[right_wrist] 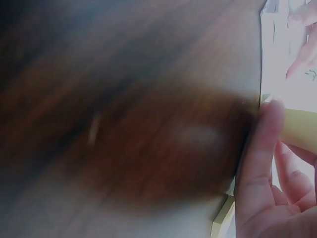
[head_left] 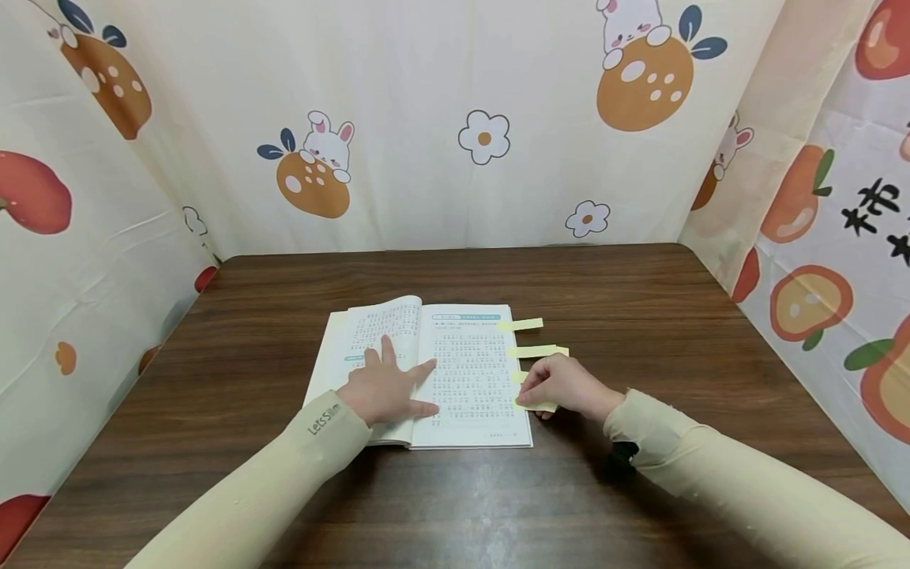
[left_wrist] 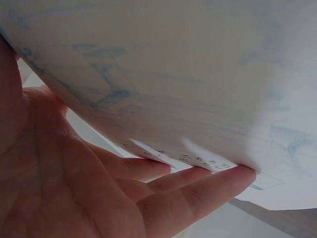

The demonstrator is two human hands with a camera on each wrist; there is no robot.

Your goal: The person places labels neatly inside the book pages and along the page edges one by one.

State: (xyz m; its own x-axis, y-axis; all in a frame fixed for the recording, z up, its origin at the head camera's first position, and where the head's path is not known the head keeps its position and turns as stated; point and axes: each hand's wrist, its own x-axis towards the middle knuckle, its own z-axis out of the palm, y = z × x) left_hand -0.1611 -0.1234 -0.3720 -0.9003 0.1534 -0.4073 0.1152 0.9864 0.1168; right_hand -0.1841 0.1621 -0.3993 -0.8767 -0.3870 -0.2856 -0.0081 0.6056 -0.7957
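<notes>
An open book (head_left: 469, 431) with printed pages lies on the brown table. My left hand (head_left: 384, 389) rests on it near the spine, fingers spread over the left page and thumb on the right page. In the left wrist view, its fingertips touch a page (left_wrist: 173, 89) that curves overhead. At the book's lower right edge, my right hand (head_left: 565, 383) pinches a yellow sticky note (right_wrist: 299, 130) between thumb and fingers. Above that hand, more yellow sticky notes, such as the top one (head_left: 524, 324), stick out past the right page's edge.
The wooden table (head_left: 455, 506) extends around the book on all sides. A patterned curtain (head_left: 426, 174) hangs behind the table and along both sides.
</notes>
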